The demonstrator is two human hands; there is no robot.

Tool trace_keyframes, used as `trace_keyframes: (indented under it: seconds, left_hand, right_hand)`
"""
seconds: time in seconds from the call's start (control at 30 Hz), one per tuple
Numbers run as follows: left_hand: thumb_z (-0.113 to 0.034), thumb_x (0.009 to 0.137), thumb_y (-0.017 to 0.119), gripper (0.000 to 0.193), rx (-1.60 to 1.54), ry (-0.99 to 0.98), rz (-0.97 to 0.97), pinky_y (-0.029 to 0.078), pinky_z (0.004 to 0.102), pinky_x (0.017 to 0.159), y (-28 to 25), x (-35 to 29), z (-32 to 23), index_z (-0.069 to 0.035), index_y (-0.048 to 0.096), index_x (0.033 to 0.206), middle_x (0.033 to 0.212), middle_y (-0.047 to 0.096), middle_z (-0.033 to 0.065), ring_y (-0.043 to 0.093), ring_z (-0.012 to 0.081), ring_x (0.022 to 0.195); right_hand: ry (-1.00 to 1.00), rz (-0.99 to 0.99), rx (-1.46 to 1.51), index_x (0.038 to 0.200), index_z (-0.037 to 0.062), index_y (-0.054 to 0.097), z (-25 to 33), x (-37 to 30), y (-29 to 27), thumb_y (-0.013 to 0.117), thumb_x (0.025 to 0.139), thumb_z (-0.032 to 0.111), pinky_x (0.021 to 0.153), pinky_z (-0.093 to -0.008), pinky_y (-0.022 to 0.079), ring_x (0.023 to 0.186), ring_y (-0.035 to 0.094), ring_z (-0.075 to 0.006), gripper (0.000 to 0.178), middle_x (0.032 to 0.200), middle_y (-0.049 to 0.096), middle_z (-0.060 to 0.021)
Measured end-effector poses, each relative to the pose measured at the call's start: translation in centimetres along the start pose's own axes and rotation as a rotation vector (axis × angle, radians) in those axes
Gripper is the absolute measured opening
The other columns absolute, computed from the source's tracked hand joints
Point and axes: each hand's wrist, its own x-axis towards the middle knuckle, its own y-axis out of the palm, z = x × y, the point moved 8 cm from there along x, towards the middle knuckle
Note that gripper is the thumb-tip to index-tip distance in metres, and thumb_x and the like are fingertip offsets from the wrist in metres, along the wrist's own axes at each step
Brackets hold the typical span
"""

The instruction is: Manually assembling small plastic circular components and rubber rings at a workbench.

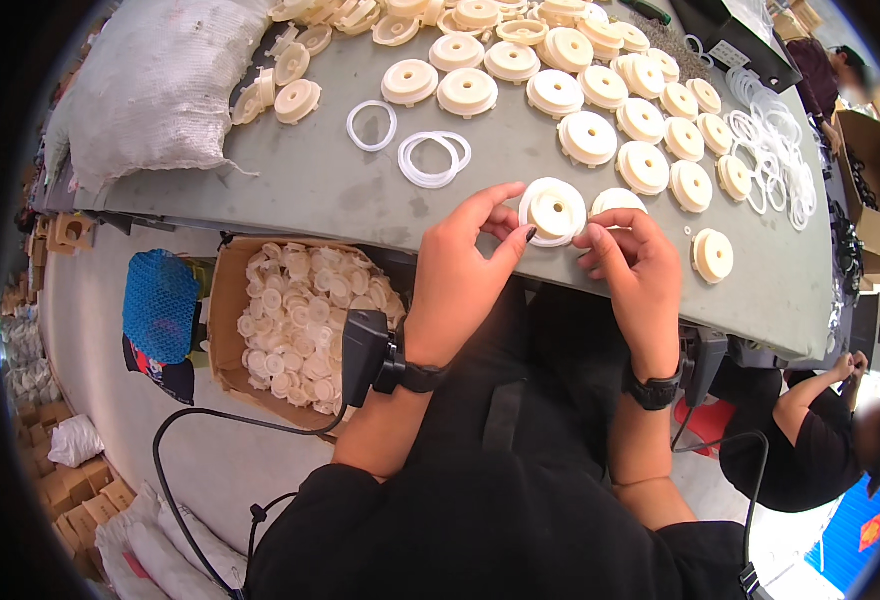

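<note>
— Black shirt (410,530) at 6 o'clock, nearest the camera. What's being handled?

— Cream disc (550,205) with a translucent ring (550,241) about its rim, above the table (300,190) by its near edge. Take that disc as the clock's centre.

— And the hands?

— Left hand (465,270) is half open, thumb and index pinching the piece's edge between 8 and 10 o'clock. Right hand (640,275) has its fingers curled, tips at the edge near 4; I can't tell whether it grips, or whether the ring is fully seated.

— What's hidden?

— Right fingers cover part of a neighbouring disc (617,200) at 3 o'clock. Farther discs (588,138) spread from 11 to 3, the topmost cut off. At 10 lie 3 loose rings (428,184); between 2 and 3, a ring heap (775,150) too tangled to count.

— Surface and room?

— Grey tabletop, faintly stained. White sack (160,90) on it at 10; lower, at 8, an open carton (228,330) of pale plastic parts (305,325), then pale floor (200,450). At 4, a person in black (800,440), face blurred.
</note>
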Motion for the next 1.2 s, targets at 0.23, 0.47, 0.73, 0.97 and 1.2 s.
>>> trace_keyframes:
  seconds: [0.23, 0.47, 0.73, 0.97, 1.2]
  left_hand:
    - [-0.006, 0.081, 0.064, 0.025, 0.134, 0.058, 0.039, 0.048, 0.0309, 0.065, 0.7, 0.7, -0.6, -0.002, 0.064, 0.106, 0.084, 0.065, 0.0102, 0.062, 0.0194, 0.071]
    - [-0.003, 0.081, 0.062, 0.020, 0.279, 0.117, 0.013, 0.046, 0.0286, 0.063, 1.0, 1.6, -0.6, -0.003, 0.065, 0.101, 0.091, 0.066, 0.0069, 0.056, 0.0164, 0.065]
    - [-0.010, 0.082, 0.061, 0.019, 0.349, -0.041, -0.003, 0.047, 0.0300, 0.061, 0.6, 2.7, 0.2, -0.005, 0.066, 0.100, 0.090, 0.068, 0.0081, 0.060, 0.0174, 0.061]
    - [-0.018, 0.086, 0.056, 0.019, 0.516, -0.049, 0.092, 0.049, 0.0364, 0.066, 1.5, 3.9, -0.5, -0.006, 0.067, 0.097, 0.087, 0.068, 0.0117, 0.064, 0.0285, 0.074]
    - [-0.022, 0.087, 0.055, 0.018, 0.690, 0.023, 0.091, 0.048, 0.0429, 0.066, 2.4, 5.0, 0.1, -0.006, 0.060, 0.091, 0.084, 0.066, 0.0124, 0.063, 0.0334, 0.080]
  right_hand:
    - [-0.052, -0.084, -0.116, 0.103, -0.0001, 0.061, 0.0, 0.5, -0.1, 0.064, 0.085, 0.009, 0.059, -0.0255, 0.048, 0.066, 0.062, -0.0116, 0.020, 0.079, 0.068, -0.0093]
    - [-0.183, -0.143, -0.241, 0.098, 0.0006, 0.063, 0.4, 1.2, -0.1, 0.063, 0.084, 0.007, 0.059, -0.0287, 0.048, 0.064, 0.062, -0.0175, 0.015, 0.081, 0.067, -0.0115]
    - [-0.011, -0.120, -0.172, 0.094, -0.0012, 0.060, 0.0, 1.7, 0.0, 0.061, 0.085, 0.007, 0.059, -0.0297, 0.048, 0.062, 0.063, -0.0188, 0.012, 0.084, 0.067, -0.0126]
    - [-0.174, -0.243, -0.292, 0.093, -0.0012, 0.059, 0.4, 2.4, -0.2, 0.058, 0.086, 0.005, 0.064, -0.0347, 0.050, 0.071, 0.066, -0.0269, 0.009, 0.086, 0.066, -0.0174]
    - [-0.098, -0.239, -0.224, 0.093, -0.0014, 0.060, 0.7, 3.6, -0.3, 0.059, 0.085, 0.006, 0.064, -0.0341, 0.050, 0.071, 0.065, -0.0279, 0.011, 0.084, 0.066, -0.0171]
